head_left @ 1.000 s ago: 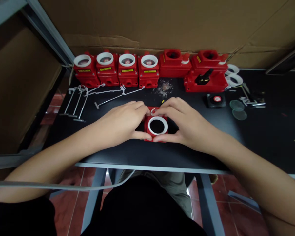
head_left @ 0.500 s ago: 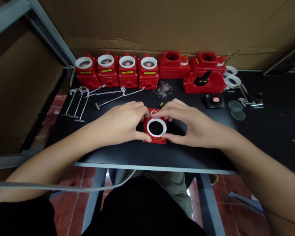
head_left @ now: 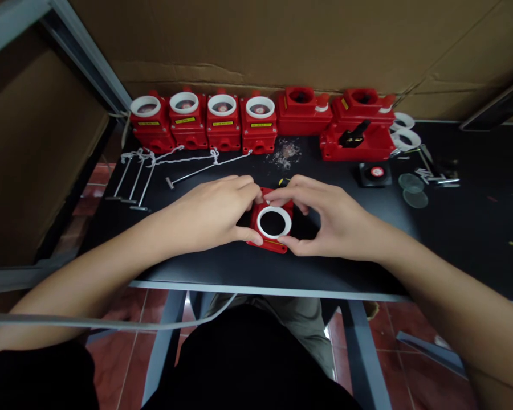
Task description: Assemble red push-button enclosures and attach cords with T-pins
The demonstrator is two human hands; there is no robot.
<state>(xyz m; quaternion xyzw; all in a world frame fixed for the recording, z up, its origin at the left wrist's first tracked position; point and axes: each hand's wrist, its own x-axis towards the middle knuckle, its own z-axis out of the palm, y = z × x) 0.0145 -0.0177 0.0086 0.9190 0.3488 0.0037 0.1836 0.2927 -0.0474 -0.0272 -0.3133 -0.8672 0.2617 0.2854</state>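
Note:
A red housing cover (head_left: 269,245) lies flat on the black bench near its front edge, with a white ring (head_left: 288,224) seated around its round opening. My left hand (head_left: 222,215) grips the cover along its left side, thumb at the lower left corner and fingers at the upper left. Across from it, my right hand (head_left: 329,219) spans the ring, index finger on the far rim and thumb on the near rim. Through the ring only black shows. Just beyond my right fingers, a yellow-and-black item (head_left: 284,182) is partly hidden.
Several red boxes with white rings (head_left: 224,128) line the back, beside open red housings (head_left: 303,118). Small metal hammers on chains (head_left: 143,185) lie left. Rightward are a black block (head_left: 375,173), clear discs (head_left: 414,198), loose white rings (head_left: 406,139) and shavings (head_left: 287,152).
The cover has turned slightly under my hands. My right thumb has slid a little left along the ring's near rim, and its fingers have shifted slightly.

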